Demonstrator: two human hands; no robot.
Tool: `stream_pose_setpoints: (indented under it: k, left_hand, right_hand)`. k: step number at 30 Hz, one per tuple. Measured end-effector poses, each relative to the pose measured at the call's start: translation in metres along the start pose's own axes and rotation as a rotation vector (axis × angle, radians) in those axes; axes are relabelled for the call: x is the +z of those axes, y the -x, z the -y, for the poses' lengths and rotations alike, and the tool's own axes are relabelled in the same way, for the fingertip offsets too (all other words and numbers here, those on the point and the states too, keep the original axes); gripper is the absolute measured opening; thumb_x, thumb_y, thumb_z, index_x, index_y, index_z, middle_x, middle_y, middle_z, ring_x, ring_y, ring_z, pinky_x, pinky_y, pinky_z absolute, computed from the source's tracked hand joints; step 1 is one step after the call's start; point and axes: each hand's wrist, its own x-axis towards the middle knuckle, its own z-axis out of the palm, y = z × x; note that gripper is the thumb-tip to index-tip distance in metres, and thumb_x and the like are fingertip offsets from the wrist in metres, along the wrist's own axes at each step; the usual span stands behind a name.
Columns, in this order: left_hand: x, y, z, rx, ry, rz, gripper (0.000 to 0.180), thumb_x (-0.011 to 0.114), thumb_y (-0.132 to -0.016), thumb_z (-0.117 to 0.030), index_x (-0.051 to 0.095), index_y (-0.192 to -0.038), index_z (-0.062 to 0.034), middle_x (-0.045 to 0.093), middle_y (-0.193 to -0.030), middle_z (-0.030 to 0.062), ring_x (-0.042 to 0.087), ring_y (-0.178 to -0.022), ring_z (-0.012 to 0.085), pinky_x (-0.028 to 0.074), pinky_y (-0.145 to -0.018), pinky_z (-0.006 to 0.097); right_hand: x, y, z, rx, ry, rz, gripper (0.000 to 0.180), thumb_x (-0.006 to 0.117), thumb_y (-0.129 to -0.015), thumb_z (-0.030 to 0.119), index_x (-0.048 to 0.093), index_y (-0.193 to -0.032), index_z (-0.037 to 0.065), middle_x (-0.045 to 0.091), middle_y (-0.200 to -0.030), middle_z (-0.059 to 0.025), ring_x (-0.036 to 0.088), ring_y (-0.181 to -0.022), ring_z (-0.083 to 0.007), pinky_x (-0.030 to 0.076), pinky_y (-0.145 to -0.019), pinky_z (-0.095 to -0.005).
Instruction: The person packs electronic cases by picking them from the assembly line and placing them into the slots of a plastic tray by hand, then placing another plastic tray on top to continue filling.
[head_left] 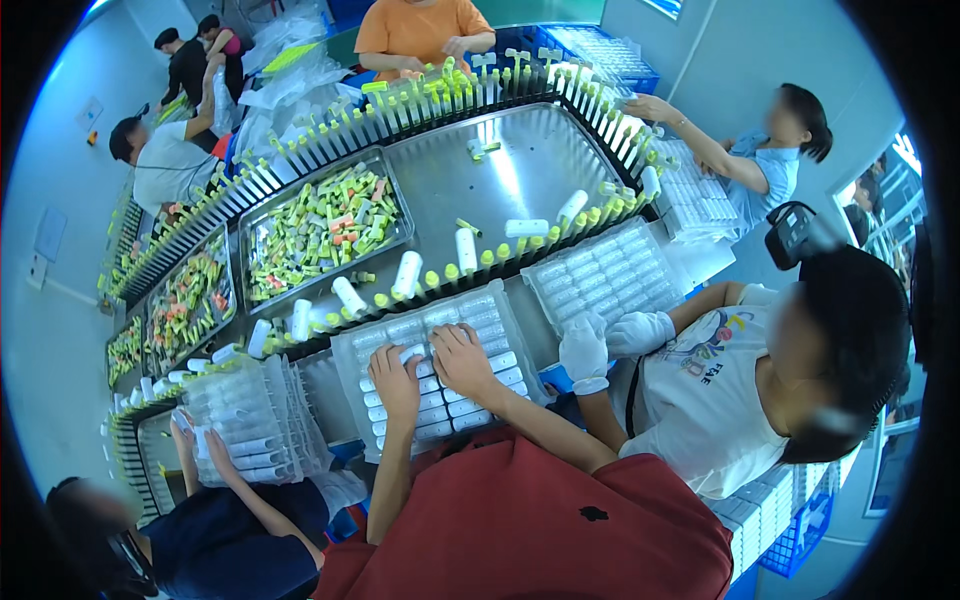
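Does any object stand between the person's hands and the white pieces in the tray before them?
Nothing visible does. The left hand touches a white piece, and the right hand lies over the same clear tray; the row of green-tipped sticks stands beyond it.

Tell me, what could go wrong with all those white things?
The white piece in the left hand might slip and bump the rows of white pieces in the plastic tray. Beyond the tray, a tilted white tube might topple over.
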Motion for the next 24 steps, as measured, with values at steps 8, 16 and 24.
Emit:
stream_pose_setpoints:
  k: [8, 16, 24]
  left_hand:
    - [0.001, 0.007, -0.002, -0.144, 0.207, -0.069, 0.029, 0.062, -0.104, -0.006, 0.059, -0.132, 0.0042, 0.066, -0.127, 0.0261, 0.063, -0.116, 0.0475, 0.049, -0.103, 0.051]
    - [-0.033, -0.035, -0.057, 0.097, 0.297, 0.114, 0.041, 0.068, -0.097, -0.005, 0.062, -0.137, 0.0008, 0.066, -0.126, 0.0249, 0.064, -0.117, 0.0464, 0.052, -0.101, 0.05]
    - [0.001, -0.147, -0.171, 0.614, 0.179, 0.158, 0.04, 0.079, -0.09, -0.023, 0.07, -0.126, -0.0079, 0.07, -0.118, 0.01, 0.067, -0.113, 0.0318, 0.052, -0.101, 0.046]
  right_hand:
    - [-0.005, 0.002, -0.006, 0.003, -0.037, -0.069, 0.024, 0.071, -0.089, 0.013, 0.068, -0.111, 0.004, 0.069, -0.113, -0.0142, 0.065, -0.111, -0.0349, 0.047, -0.115, -0.0544]
    - [-0.005, 0.004, -0.005, 0.029, -0.042, 0.075, 0.033, 0.071, -0.091, 0.026, 0.07, -0.116, 0.004, 0.063, -0.119, -0.016, 0.058, -0.123, -0.0341, 0.036, -0.119, -0.0565]
    - [0.021, 0.011, -0.013, 0.06, -0.045, 0.105, 0.052, 0.065, -0.098, 0.036, 0.065, -0.142, 0.008, 0.065, -0.145, -0.0184, 0.053, -0.141, -0.0422, 0.035, -0.119, -0.0657]
